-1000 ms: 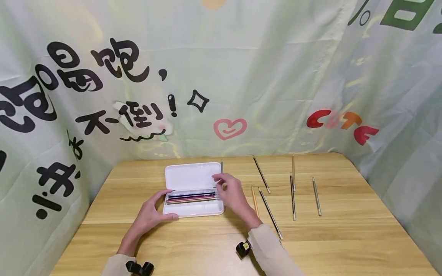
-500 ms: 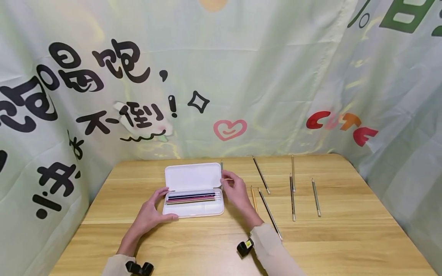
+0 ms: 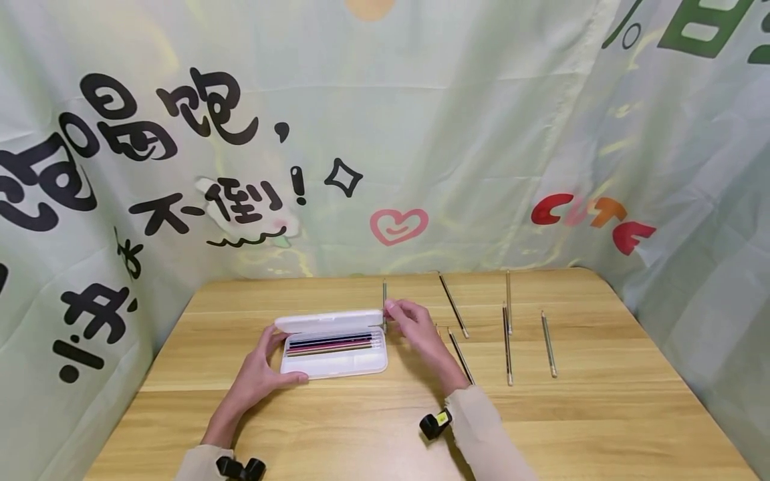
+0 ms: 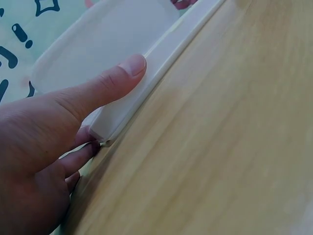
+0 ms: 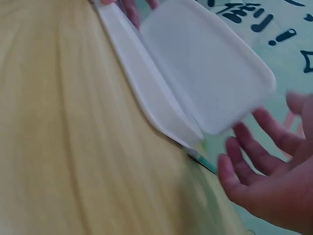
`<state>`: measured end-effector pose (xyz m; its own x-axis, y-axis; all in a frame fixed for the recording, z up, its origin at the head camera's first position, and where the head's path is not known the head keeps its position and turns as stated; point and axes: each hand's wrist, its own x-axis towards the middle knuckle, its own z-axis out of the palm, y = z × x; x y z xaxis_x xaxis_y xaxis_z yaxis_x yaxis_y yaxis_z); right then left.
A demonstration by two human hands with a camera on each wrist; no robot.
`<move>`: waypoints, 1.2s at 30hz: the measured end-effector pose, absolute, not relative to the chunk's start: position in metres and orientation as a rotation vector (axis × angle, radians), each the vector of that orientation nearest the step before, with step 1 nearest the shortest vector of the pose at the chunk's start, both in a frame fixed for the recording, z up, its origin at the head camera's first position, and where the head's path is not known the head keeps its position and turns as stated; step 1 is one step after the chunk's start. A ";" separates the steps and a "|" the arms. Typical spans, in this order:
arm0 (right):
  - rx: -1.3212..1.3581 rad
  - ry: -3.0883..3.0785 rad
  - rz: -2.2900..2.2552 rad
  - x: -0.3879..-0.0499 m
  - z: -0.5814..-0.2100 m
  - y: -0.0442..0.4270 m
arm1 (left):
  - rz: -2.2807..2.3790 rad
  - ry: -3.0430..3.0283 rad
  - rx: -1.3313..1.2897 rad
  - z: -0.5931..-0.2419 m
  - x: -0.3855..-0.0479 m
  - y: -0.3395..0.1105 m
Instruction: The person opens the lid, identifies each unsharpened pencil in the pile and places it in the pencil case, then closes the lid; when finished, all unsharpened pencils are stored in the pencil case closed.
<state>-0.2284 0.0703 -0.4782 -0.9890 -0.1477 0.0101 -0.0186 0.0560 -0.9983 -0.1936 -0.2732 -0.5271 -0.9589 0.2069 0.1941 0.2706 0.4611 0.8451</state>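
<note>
A white pencil case (image 3: 337, 366) lies on the table, holding several pencils (image 3: 331, 345) in its tray. Its hinged lid (image 3: 331, 321) stands raised at the back. My left hand (image 3: 261, 367) grips the left end of the case, thumb along the front edge and fingers round the side and back, as the left wrist view (image 4: 73, 122) shows from close by. At the lid's right edge is my right hand (image 3: 424, 334). The right wrist view shows its fingers (image 5: 259, 156) loosely bent behind the lid, the thumb apart. A green pencil (image 5: 201, 159) lies beside the case's right end.
Several loose pencils lie on the wooden table (image 3: 601, 414) to the right, among them a dark one (image 3: 454, 304), another dark one (image 3: 508, 347) and a grey-green one (image 3: 549, 344). A printed cloth (image 3: 481, 133) hangs behind the table and along its sides.
The lid has swung up from lying back and now looks much narrower in the head view. My right hand has moved off the tray to the lid's right edge. The left hand stays at the case.
</note>
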 end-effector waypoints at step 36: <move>-0.688 2.332 -1.509 -0.220 -0.489 0.085 | -1.405 -2.639 -0.652 -0.529 -0.194 -0.275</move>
<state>-0.2200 0.0847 -0.4887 -0.8477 -0.5299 0.0238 -0.2387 0.3411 -0.9092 -0.1939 -0.2751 -0.5292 -0.9061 0.3292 0.2657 0.4042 0.4883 0.7734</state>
